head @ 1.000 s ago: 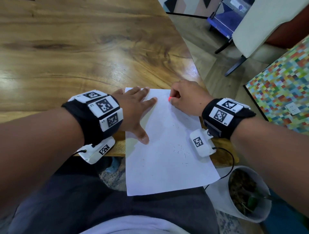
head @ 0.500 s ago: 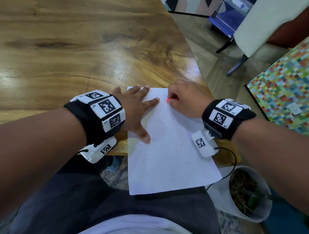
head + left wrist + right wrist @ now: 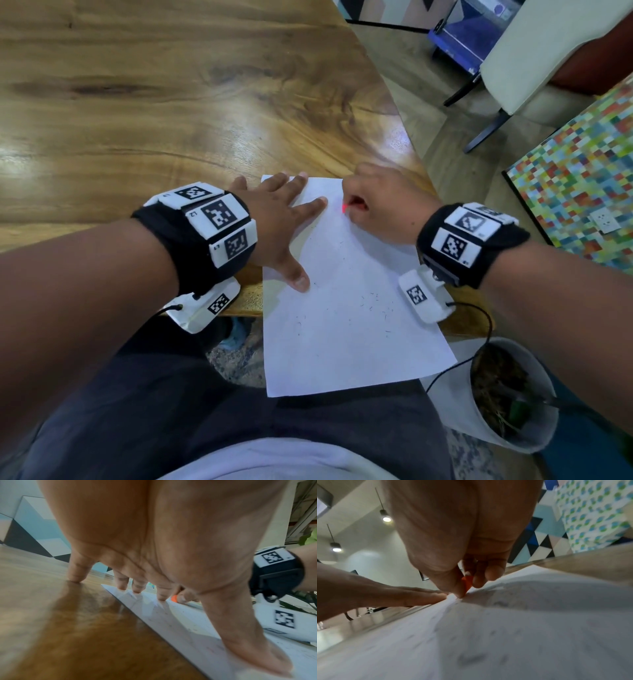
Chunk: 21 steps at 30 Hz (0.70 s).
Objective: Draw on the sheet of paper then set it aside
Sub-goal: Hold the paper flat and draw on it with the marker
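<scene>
A white sheet of paper [image 3: 346,308] lies on the wooden table [image 3: 154,102] at its near right corner, its near half hanging past the edge over my lap. Faint dark marks dot it. My left hand [image 3: 284,226] lies flat with fingers spread, pressing the sheet's far left part; the little finger [image 3: 77,572] touches bare wood. My right hand [image 3: 373,202] pinches a short orange-red crayon [image 3: 345,207], tip on the paper near the far edge, close to my left index finger. The crayon [image 3: 467,583] shows between thumb and fingers in the right wrist view, and the crayon [image 3: 174,598] also shows in the left wrist view.
A white plant pot [image 3: 507,394] stands on the floor right of my lap. A multicoloured chequered panel [image 3: 582,178] and a pale chair [image 3: 534,58] stand farther right. The table stretches away to the left and far side.
My right hand with the crayon has shifted slightly left along the sheet's far edge, nearer my left index finger. The left hand and paper have stayed put.
</scene>
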Each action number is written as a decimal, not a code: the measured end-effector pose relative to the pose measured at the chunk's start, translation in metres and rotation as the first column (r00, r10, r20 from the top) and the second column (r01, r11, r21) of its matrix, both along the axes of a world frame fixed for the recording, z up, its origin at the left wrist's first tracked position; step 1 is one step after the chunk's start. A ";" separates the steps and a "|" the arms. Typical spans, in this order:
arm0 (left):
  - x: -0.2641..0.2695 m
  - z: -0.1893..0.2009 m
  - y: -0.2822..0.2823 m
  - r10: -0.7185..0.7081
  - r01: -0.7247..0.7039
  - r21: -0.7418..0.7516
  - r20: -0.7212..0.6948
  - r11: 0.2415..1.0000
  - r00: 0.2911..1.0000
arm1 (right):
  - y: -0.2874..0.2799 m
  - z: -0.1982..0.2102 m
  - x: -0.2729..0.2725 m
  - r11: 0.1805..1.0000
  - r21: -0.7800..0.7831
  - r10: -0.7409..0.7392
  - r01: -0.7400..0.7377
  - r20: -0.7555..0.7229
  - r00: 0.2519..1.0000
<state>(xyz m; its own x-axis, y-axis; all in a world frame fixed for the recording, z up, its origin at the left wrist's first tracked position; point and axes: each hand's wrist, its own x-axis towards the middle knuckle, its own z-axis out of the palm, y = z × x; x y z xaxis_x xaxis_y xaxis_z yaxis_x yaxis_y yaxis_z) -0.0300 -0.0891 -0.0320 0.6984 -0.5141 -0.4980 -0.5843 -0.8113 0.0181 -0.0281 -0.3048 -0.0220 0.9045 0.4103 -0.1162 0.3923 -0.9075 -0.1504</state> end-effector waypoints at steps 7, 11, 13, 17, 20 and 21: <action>0.001 0.000 0.001 0.017 -0.017 -0.013 -0.010 1.000 1.000 | 0.010 0.003 -0.016 0.999 0.028 0.039 -0.038 -0.060 0.997; 0.001 -0.001 0.001 0.012 -0.013 -0.021 -0.017 1.000 1.000 | 0.021 0.002 -0.027 0.991 0.076 0.119 -0.113 -0.080 0.990; 0.001 -0.001 0.001 0.009 -0.010 -0.019 -0.015 1.000 1.000 | 0.018 0.002 -0.013 0.998 0.061 0.017 -0.013 -0.064 0.998; 0.000 0.000 0.001 0.010 -0.010 -0.010 -0.008 1.000 1.000 | 0.013 -0.001 0.008 0.990 0.030 -0.135 0.136 -0.027 0.990; 0.000 0.000 0.001 0.022 -0.022 -0.018 -0.010 1.000 1.000 | 0.022 -0.001 -0.008 0.997 0.052 -0.054 0.057 -0.068 0.996; 0.000 0.000 0.001 0.024 -0.024 -0.024 -0.011 0.999 1.000 | 0.027 -0.001 -0.018 0.997 0.075 0.011 -0.006 -0.071 0.997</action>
